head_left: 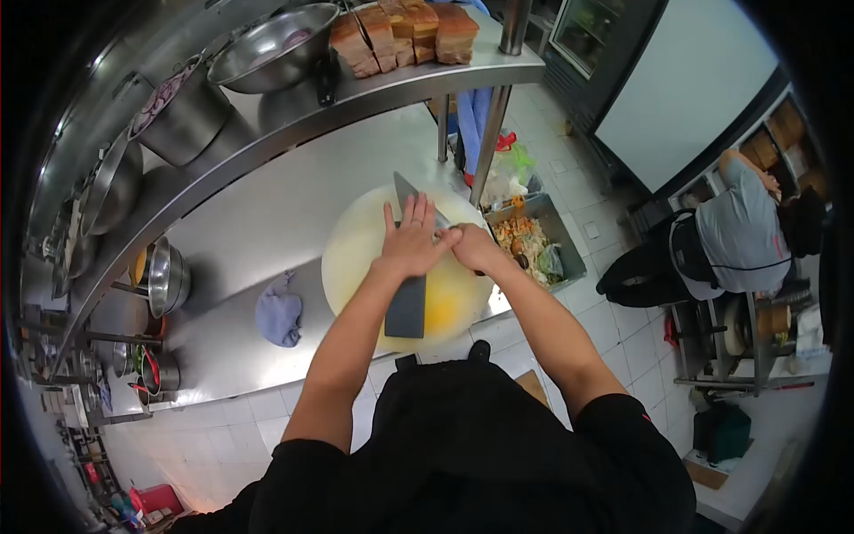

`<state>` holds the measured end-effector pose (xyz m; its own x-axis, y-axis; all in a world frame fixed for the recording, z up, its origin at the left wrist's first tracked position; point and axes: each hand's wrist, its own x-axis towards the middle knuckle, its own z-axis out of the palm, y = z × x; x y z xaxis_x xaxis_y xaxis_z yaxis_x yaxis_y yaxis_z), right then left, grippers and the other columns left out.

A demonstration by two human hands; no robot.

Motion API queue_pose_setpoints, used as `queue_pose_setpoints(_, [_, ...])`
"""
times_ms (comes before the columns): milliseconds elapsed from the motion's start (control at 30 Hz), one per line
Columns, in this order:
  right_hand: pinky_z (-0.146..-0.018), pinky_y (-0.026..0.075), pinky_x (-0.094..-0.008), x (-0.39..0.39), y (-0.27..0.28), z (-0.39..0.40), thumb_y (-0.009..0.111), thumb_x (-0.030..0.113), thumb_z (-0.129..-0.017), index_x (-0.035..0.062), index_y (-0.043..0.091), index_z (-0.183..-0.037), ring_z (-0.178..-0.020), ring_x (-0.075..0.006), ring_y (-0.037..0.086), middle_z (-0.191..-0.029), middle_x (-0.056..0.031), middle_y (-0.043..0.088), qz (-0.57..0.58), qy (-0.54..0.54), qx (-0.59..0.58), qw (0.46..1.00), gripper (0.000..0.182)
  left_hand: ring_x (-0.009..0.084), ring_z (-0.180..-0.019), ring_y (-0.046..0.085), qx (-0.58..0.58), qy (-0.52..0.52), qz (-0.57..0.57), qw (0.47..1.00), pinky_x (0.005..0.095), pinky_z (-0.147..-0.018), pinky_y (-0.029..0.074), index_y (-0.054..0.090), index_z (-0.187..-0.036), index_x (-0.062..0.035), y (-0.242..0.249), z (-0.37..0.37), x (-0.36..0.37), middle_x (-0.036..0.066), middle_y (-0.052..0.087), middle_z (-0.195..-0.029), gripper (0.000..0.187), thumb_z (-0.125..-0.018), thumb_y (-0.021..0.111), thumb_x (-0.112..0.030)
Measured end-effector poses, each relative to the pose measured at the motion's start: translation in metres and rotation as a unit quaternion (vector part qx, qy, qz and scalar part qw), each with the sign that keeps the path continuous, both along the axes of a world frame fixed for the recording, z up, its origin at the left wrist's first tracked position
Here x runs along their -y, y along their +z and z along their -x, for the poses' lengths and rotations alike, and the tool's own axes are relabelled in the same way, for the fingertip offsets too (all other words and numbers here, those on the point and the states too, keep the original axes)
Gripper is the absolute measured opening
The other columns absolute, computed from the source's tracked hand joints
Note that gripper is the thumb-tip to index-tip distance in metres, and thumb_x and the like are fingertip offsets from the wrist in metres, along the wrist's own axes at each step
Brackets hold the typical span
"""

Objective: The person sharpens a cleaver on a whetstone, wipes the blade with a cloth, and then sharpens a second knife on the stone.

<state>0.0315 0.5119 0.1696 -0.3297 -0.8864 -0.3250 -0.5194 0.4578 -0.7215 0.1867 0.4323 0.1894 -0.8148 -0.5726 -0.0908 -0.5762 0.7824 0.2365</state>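
Note:
A round, pale cutting board (356,231) with a yellow patch lies on the steel counter. On it rests a dark grey rectangular slab (406,310), its upper part hidden under my left hand (413,238). That hand presses flat, fingers spread, over a knife (405,187) whose pointed blade end shows beyond the fingertips. My right hand (475,247) is closed at the knife's handle end, its thumb side touching my left hand. Most of the handle is hidden in the grip.
A blue cloth (279,311) lies left of the board. Pork slabs (455,36) and a steel bowl (276,58) stand on the overhead shelf (374,98). A bin of scraps (569,254) sits right of the board. Another person (738,227) bends at the far right.

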Motion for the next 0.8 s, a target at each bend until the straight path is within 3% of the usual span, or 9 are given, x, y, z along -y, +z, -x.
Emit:
queue_pose_setpoints(100, [-0.079, 0.056, -0.0487, -0.036, -0.012, -0.010, 0.056, 0.047, -0.102, -0.0046, 0.070, -0.112, -0.086, -0.0406, 0.073, -0.092, -0.0273, 0.073, 0.009, 0.046, -0.031, 0.998, 0.054, 0.0326, -0.160, 0.007, 0.051, -0.032, 0.016, 0.998, 0.0634, -0.124, -0.006, 0.018, -0.161, 0.0050, 0.005, -0.011, -0.022, 0.023, 0.013, -0.171, 0.104, -0.097, 0.029, -0.076])
queue_pose_setpoints(233, [-0.071, 0.057, -0.0431, -0.142, 0.011, -0.001, 0.055, 0.053, -0.101, -0.0049, 0.066, -0.118, -0.069, -0.0326, 0.072, -0.088, -0.0240, 0.072, -0.098, 0.272, 0.061, 0.956, 0.061, 0.0352, -0.159, 0.013, 0.061, -0.111, -0.057, 0.990, 0.0656, -0.123, -0.002, 0.023, -0.160, 0.0060, 0.020, -0.088, -0.147, 0.025, 0.018, -0.169, 0.113, -0.091, 0.044, -0.080])
queue_pose_setpoints(333, [-0.062, 0.056, -0.0425, -0.116, -0.006, 0.028, 0.055, 0.054, -0.101, -0.0031, 0.067, -0.114, -0.060, -0.0285, 0.070, -0.089, -0.0223, 0.072, -0.024, 0.301, -0.004, 0.953, 0.060, 0.0349, -0.159, 0.013, 0.016, -0.086, -0.006, 0.996, 0.0650, -0.123, -0.001, 0.022, -0.160, 0.0058, 0.003, -0.070, -0.135, 0.025, 0.017, -0.169, 0.110, -0.092, 0.044, -0.078])
queue_pose_setpoints(367, [-0.055, 0.055, -0.0424, -0.091, 0.028, 0.029, 0.054, 0.056, -0.101, -0.0038, 0.067, -0.113, -0.054, -0.0284, 0.067, -0.084, -0.0217, 0.072, -0.102, 0.235, 0.023, 0.966, 0.062, 0.0344, -0.159, 0.012, 0.007, -0.063, 0.034, 0.997, 0.0637, -0.124, -0.002, 0.020, -0.161, 0.0057, -0.002, -0.047, -0.108, 0.025, 0.017, -0.169, 0.109, -0.094, 0.041, -0.077])
queue_pose_setpoints(500, [-0.051, 0.053, -0.0428, -0.044, 0.011, 0.014, 0.056, 0.051, -0.101, -0.0048, 0.069, -0.094, -0.051, -0.0285, 0.066, -0.063, -0.0188, 0.066, -0.033, 0.064, 0.083, 0.994, 0.058, 0.0327, -0.160, 0.008, 0.033, 0.003, 0.009, 0.999, 0.0592, -0.125, -0.006, 0.018, -0.161, 0.0055, 0.008, 0.004, -0.036, 0.024, 0.015, -0.170, 0.102, -0.098, 0.032, -0.074])
queue_pose_setpoints(567, [-0.045, 0.049, -0.0383, -0.056, 0.000, 0.008, 0.054, 0.046, -0.104, -0.0050, 0.066, -0.100, -0.045, -0.0235, 0.060, -0.062, -0.0126, 0.062, -0.031, 0.093, 0.106, 0.990, 0.052, 0.0330, -0.160, 0.007, 0.060, 0.001, 0.014, 0.998, 0.0595, -0.125, -0.006, 0.017, -0.161, 0.0061, 0.007, -0.005, -0.056, 0.024, 0.014, -0.170, 0.103, -0.098, 0.031, -0.074])
queue_pose_setpoints(667, [-0.052, 0.054, -0.0446, -0.128, 0.039, 0.015, 0.055, 0.047, -0.103, -0.0039, 0.070, -0.106, -0.051, -0.0318, 0.067, -0.084, -0.0265, 0.071, -0.160, 0.245, 0.131, 0.947, 0.054, 0.0366, -0.159, 0.010, 0.046, -0.069, 0.012, 0.996, 0.0649, -0.123, -0.001, 0.018, -0.160, 0.0074, 0.005, -0.062, -0.146, 0.028, 0.015, -0.169, 0.110, -0.094, 0.039, -0.078])
queue_pose_setpoints(767, [-0.049, 0.052, -0.0431, -0.141, 0.000, 0.039, 0.054, 0.049, -0.103, -0.0011, 0.070, -0.112, -0.046, -0.0289, 0.064, -0.091, -0.0259, 0.070, -0.042, 0.362, 0.052, 0.930, 0.053, 0.0377, -0.159, 0.012, 0.047, -0.046, -0.026, 0.997, 0.0650, -0.123, 0.000, 0.018, -0.160, 0.0074, 0.012, -0.063, -0.185, 0.028, 0.018, -0.168, 0.111, -0.093, 0.043, -0.077])
queue_pose_setpoints(800, [-0.046, 0.050, -0.0415, -0.125, 0.029, 0.038, 0.053, 0.050, -0.103, 0.0012, 0.070, -0.110, -0.044, -0.0242, 0.061, -0.077, -0.0199, 0.068, -0.077, 0.309, 0.057, 0.946, 0.053, 0.0365, -0.159, 0.014, 0.017, -0.016, 0.025, 0.999, 0.0644, -0.123, -0.001, 0.020, -0.160, 0.0077, -0.003, -0.047, -0.156, 0.027, 0.019, -0.168, 0.109, -0.094, 0.041, -0.077])
